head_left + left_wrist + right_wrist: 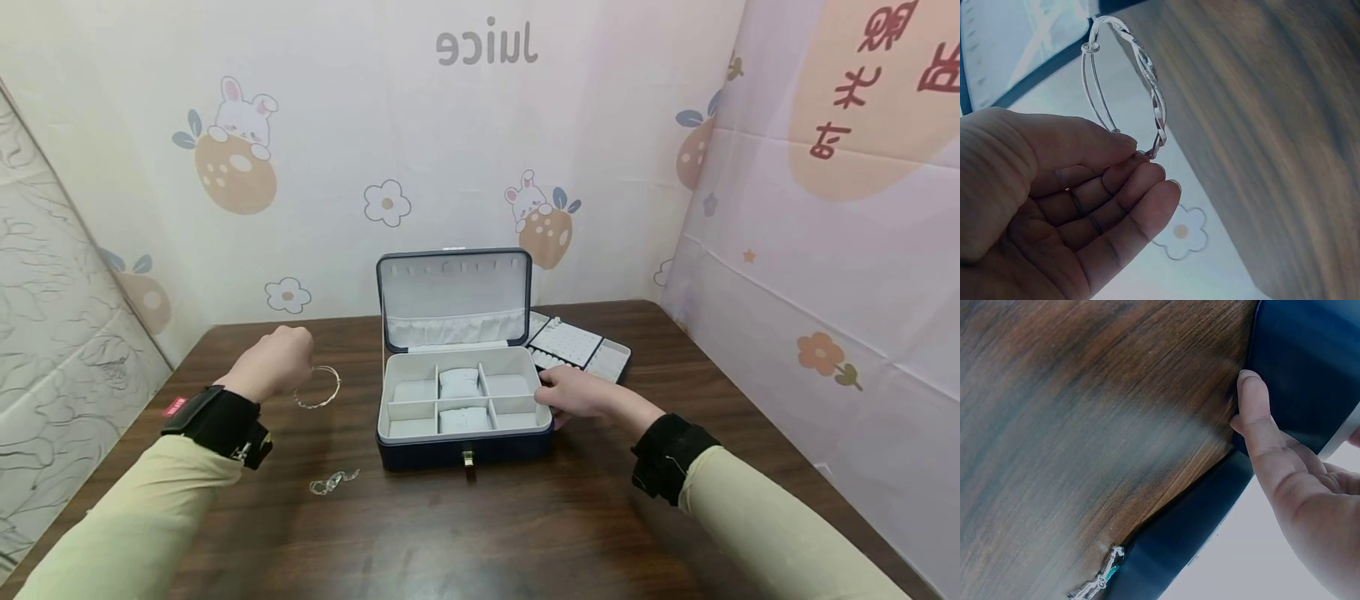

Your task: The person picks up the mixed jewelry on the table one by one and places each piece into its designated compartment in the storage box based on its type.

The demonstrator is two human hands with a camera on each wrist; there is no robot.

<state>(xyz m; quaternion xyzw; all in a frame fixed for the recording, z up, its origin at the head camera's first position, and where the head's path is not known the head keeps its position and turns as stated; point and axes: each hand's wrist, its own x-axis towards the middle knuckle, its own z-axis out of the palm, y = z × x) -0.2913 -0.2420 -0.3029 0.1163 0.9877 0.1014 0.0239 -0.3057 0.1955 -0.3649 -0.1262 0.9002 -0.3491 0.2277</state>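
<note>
My left hand (273, 358) pinches a silver twisted bangle (1154, 87) between thumb and fingertips, raised above the table's left side. In the head view the bangle (335, 387) hangs right of that hand. A dark blue jewelry box (465, 450) stands with its lid up. Its pale lining has several compartments, and small white cushions (460, 383) sit in the middle ones. With its fingers along the outer wall and a digit over the rim, my right hand (581, 392) grips the box's right side. Part of this hand (1310, 487) shows against the blue wall in the right wrist view.
A silver chain bracelet (333, 482) with a greenish stone lies on the brown table (510, 533), left of the box's front. Behind the box's right side lies a removable tray (611, 358) with compartments and small white pieces. Patterned cloth walls (450, 150) stand behind and beside the table.
</note>
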